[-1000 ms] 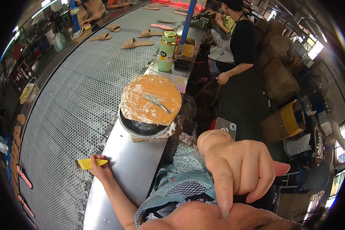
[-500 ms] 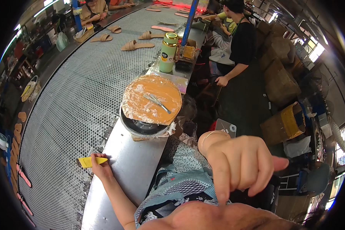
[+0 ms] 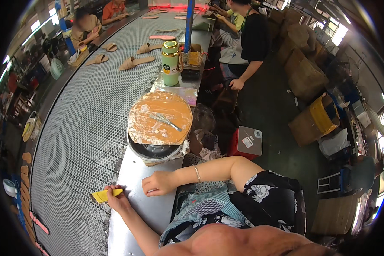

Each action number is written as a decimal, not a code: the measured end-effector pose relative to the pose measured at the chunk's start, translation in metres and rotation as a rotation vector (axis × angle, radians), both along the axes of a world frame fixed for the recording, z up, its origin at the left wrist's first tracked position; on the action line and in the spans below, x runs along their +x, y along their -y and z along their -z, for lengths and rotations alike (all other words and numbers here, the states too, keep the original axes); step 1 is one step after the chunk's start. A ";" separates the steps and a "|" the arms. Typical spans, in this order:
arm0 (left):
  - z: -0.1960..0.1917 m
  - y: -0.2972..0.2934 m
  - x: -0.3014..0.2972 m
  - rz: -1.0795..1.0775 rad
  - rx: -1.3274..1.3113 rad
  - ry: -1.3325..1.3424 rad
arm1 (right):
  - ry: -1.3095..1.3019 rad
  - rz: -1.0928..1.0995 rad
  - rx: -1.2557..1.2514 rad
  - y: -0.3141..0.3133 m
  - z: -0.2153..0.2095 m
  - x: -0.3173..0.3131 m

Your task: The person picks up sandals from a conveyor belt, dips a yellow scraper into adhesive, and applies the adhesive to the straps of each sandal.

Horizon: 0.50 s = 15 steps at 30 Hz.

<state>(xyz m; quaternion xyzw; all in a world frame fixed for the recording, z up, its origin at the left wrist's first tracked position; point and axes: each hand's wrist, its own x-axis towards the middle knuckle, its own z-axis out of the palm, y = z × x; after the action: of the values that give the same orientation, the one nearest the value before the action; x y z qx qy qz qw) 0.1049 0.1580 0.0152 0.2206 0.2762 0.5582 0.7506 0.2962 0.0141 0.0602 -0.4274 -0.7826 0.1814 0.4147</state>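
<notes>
Pinching a flat yellow piece [image 3: 101, 196] between thumb and fingers, the left hand [image 3: 120, 201] is at the left border of the metal bench [image 3: 134, 173], the grip nearly closed and the piece's dark end reaching left over the perforated grey surface [image 3: 72, 128]. Just to the right, the right hand [image 3: 158, 183] is over the bench, its fingers folded loosely inward with nothing visible in them; a thin bracelet [image 3: 196, 174] circles that wrist. On the far side of both hands sits a round orange board [image 3: 158, 102], its top smeared with whitish residue and bearing a slim metal tool [image 3: 170, 122]; under its near edge shows a dark round base [image 3: 153, 151]. Farther still, a green bottle [image 3: 170, 70] stands upright, with tan sandals [image 3: 134, 63] lying to its left on the perforated surface. Well apart on the far right, a co-worker in a black top [image 3: 257, 38] faces away.
</notes>
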 end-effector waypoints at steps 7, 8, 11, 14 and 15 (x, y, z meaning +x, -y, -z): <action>-0.005 0.001 0.006 -0.035 -0.022 -0.010 | 0.021 0.054 0.019 -0.007 0.031 -0.004; -0.004 0.001 0.007 -0.036 -0.019 -0.010 | -0.025 0.067 0.011 -0.008 0.032 -0.003; 0.001 -0.003 0.005 -0.020 0.004 -0.001 | -0.061 0.070 -0.003 -0.011 0.032 -0.004; 0.001 -0.004 0.007 -0.022 0.005 -0.006 | -0.029 0.088 0.008 -0.011 0.032 -0.003; 0.001 -0.004 0.007 -0.027 0.007 -0.010 | -0.029 0.086 0.007 -0.011 0.032 -0.003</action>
<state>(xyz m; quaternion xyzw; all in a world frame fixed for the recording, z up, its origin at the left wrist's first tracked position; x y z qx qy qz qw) 0.1123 0.1616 0.0145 0.2222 0.2811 0.5680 0.7409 0.2934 0.0250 0.0284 -0.4565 -0.7580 0.1669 0.4348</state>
